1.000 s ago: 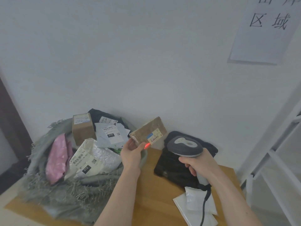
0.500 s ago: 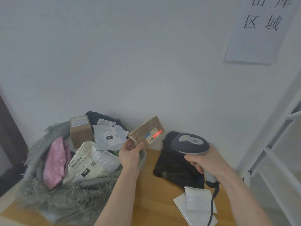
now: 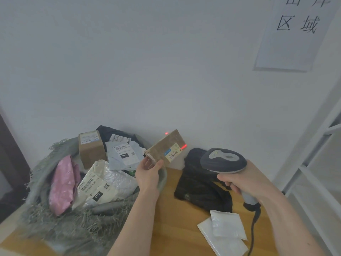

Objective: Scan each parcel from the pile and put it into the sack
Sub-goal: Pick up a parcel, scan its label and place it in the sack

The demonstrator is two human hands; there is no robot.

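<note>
My left hand (image 3: 149, 172) is gripping the brown parcel (image 3: 166, 147); my right hand (image 3: 243, 182) is clutching the scanner (image 3: 223, 160). Red beam is sliding off the barcode label (image 3: 173, 154) toward the parcel's edge — scan probably finishing, sack (image 3: 55, 224) next.

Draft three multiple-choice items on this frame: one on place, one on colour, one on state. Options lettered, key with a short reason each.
1. Where does the red scan light fall?
A. at the right end of the held parcel's label
B. on the pink bag
C. on the white pouches

2. What colour is the soft bag at the left of the sack?
A. blue
B. pink
C. yellow

3. What is the left hand doing?
A. lying flat on the table
B. reaching into the sack
C. holding the brown parcel up by its lower end

Key: 1 A, the red streak sits at the right edge of the brown parcel, faced by the scanner gripped in the right hand. 2 B, the pink bag lies in the grey sack. 3 C, the left hand pinches the parcel's lower end.
</note>
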